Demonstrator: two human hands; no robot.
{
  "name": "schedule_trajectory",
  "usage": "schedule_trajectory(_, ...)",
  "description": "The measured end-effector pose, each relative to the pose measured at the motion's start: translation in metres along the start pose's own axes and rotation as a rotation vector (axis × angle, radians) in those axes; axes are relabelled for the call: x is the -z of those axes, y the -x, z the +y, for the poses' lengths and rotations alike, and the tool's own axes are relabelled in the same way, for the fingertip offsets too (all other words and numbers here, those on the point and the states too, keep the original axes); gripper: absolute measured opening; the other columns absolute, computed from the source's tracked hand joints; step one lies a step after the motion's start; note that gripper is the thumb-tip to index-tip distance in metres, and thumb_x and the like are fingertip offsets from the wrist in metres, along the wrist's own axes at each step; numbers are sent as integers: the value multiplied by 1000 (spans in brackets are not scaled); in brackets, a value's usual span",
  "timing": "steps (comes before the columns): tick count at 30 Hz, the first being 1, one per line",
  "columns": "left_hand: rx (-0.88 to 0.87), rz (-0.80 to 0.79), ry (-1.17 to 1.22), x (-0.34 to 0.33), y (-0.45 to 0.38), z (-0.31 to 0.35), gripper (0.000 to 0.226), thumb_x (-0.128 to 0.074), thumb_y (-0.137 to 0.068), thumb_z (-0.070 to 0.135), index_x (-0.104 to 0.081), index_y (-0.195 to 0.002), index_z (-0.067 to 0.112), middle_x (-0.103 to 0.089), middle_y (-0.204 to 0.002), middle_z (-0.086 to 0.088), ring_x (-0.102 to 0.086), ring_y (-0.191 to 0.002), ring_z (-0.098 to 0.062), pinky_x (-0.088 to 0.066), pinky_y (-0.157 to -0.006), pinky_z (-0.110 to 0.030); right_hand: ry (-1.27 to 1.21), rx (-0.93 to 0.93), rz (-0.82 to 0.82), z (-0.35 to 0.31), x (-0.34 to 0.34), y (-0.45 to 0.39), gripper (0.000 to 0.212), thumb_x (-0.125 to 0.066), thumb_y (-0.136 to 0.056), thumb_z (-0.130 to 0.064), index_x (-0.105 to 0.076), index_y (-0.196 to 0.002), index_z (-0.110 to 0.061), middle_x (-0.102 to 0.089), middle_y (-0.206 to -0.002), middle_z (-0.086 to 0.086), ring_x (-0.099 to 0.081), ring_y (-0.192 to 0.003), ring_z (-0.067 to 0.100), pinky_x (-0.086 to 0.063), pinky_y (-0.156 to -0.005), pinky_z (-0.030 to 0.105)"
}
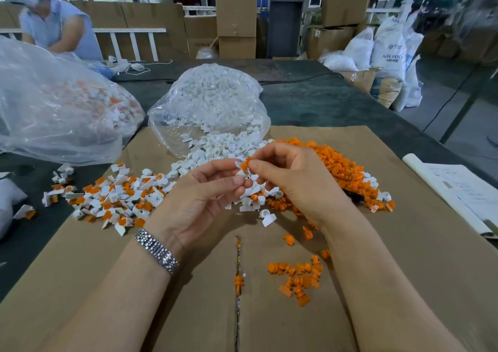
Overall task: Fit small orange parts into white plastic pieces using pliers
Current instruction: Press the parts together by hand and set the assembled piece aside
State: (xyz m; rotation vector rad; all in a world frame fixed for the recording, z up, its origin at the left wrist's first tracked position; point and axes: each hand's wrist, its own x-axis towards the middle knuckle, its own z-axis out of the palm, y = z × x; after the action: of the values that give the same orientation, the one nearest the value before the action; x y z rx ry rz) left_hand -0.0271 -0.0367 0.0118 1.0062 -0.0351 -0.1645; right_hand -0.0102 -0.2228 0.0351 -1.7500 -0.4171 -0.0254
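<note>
Orange part (245, 163) and white piece (242, 173), pinched between two hands

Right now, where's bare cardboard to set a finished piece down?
Free: brown cardboard sheet left of the left forearm, below the mixed white-and-orange assembled pile; also the right side, between the loose orange parts cluster and the white paper sheet. Crowded: under both hands.

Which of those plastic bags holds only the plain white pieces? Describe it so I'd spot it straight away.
Start at the brown cardboard sheet covering the dark table. At its far edge, straight ahead of the hands, a clear plastic bag lies on its side, its mouth spilling white plastic pieces onto the cardboard. Unlike the larger bag to its left, nothing orange shows inside it.
</note>
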Motion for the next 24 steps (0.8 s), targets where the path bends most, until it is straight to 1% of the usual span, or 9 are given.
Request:
schedule_trajectory(2, -2, -1, 15, 0, 0, 0, 31, -72, -72, -8, -72, -102, -2, -73, -95, -17, -76, -88, -28, -61, -72, -24, 34, 12, 10, 0, 1, 0, 5, -71, -95, -17, -73, -97, -13, -72, -82, 0, -63, -71, 3, -53, -70, 19)
schedule_trajectory(4, -6, -8, 38, 0, 1, 0, 22, -72, -73, -7, -75, -93, 1, -74, -96, -19, -77, -90, -30, -61, -75, -26, 49, 20, -1, -1, 3, 0, 5, -71, -94, -18, -74, -96, -15, -71, -81, -7, -63, -72, -1, -53, -73, 16)
schedule_trajectory(8, -46, -19, -1, 0, 1, -1, 12, -75, -71, -5, -75, -79, 4, -74, -94, -18, -76, -97, -33, -60, -81, -27, 90, 41, -15, -1, 1, 0, 3, -71, -94, -19, -73, -95, -17, -71, -83, -9, -64, -77, -2, -51, -73, 14)
schedule_trajectory(13, -175, 17, -158, -4, 5, -6, 25, -92, -60, 9, -74, -77, 7, -74, -101, -10, -73, -104, -36, -61, -81, -33, 173, 42, -11, 0, 2, 0, 4, -70, -95, -23, -73, -96, -20, -70, -87, -6, -61, -75, 1, -48, -68, 13)
schedule_trajectory(16, -277, 84, -393, -4, 7, -5, 24, -92, -60, 18, -75, -76, 12, -73, -100, 3, -74, -99, -21, -59, -80, -27, 266, 54, -19, -1, 2, -1, 4, -70, -95, -25, -72, -95, -21, -67, -88, -6, -58, -74, 13, -49, -65, 20)
schedule_trajectory(18, -354, 100, -607, -4, 8, -5, 15, -87, -70, 14, -75, -78, 13, -73, -94, 13, -73, -91, -9, -56, -76, -19, 294, 43, -36, 0, 0, -1, 5, -68, -97, -24, -71, -95, -20, -65, -84, -8, -54, -68, 7, -46, -62, 18)
schedule_trajectory(20, -384, 108, -689, -3, 8, -7, 10, -84, -77, 10, -76, -82, 13, -74, -96, 15, -73, -90, -6, -55, -76, -15, 300, 21, -39, 1, -1, -2, 7, -66, -98, -24, -69, -97, -18, -62, -80, -11, -51, -65, -1, -42, -61, 12)
schedule_trajectory(22, -339, 135, -619, -1, 8, -6, 10, -86, -78, 15, -77, -84, 16, -77, -99, 9, -75, -95, -11, -58, -79, -21, 287, 16, -33, 2, -2, -2, 8, -65, -99, -26, -68, -97, -19, -61, -78, -11, -50, -64, -2, -41, -60, 11)
schedule_trajectory(24, -229, 118, -419, -2, 8, -5, 23, -88, -73, 17, -77, -93, 13, -78, -104, -7, -75, -100, -25, -62, -85, -33, 281, 38, -41, 0, -3, -1, 7, -64, -99, -25, -68, -96, -19, -60, -77, -10, -49, -62, -1, -41, -59, 13)
